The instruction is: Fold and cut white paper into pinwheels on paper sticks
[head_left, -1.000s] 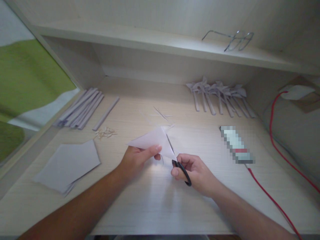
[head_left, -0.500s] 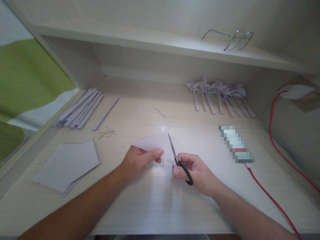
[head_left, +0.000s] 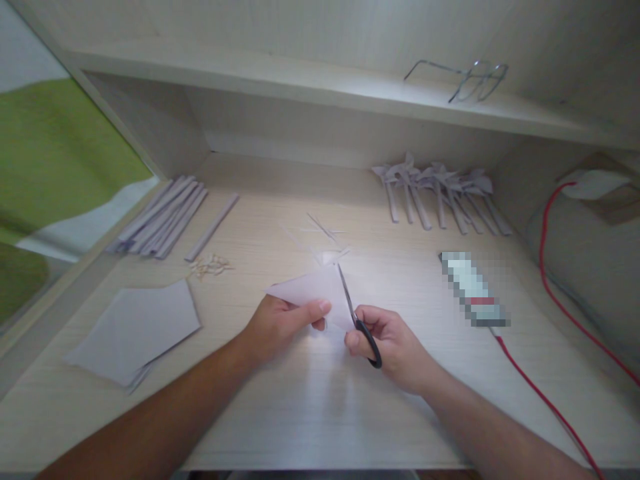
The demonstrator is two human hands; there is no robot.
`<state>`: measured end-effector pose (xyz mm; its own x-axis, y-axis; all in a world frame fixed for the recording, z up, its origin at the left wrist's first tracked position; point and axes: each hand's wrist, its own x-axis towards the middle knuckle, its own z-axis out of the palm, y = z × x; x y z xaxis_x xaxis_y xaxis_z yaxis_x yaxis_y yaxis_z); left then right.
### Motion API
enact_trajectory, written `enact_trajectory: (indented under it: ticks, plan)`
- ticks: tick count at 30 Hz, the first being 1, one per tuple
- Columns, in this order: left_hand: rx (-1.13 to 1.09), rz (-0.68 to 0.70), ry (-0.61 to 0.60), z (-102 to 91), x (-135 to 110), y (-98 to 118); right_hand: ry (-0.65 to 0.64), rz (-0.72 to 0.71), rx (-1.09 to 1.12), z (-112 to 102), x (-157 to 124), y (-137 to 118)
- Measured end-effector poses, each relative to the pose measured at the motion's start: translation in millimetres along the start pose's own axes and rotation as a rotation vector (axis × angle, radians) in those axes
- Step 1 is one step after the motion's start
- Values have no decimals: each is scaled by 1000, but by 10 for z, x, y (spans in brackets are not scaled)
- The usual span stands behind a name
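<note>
My left hand pinches a folded white paper triangle just above the desk, thumb on top. My right hand grips black-handled scissors, fingers through the loops. The blades point away from me and run along the paper's right edge, cutting into it. Small paper scraps lie on the desk just beyond the paper.
A stack of white sheets lies at the left, rolled paper sticks behind it, tiny pins nearby. Finished paper pinwheels lie at the back right. A blurred tube and a red cable lie right. Glasses rest on the shelf.
The paper has dropped lower and turned slightly in my left hand. The scissors' blades have swung up along the paper's right edge and moved further into it.
</note>
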<state>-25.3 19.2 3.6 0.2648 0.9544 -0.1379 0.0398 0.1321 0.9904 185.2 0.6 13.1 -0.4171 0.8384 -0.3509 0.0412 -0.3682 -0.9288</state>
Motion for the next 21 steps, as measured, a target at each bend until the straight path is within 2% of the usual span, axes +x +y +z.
enact_trajectory:
  ticks: [16,19,21]
  plan:
    - [-41,12,-14,-7,27,-57,121,-79,-43,-21,40,6]
    - [-47,30,-71,-5,46,-83,174,-110,-19,-72,52,-30]
    - [-60,12,-171,18,39,-90,209,-138,-1,-91,53,-32]
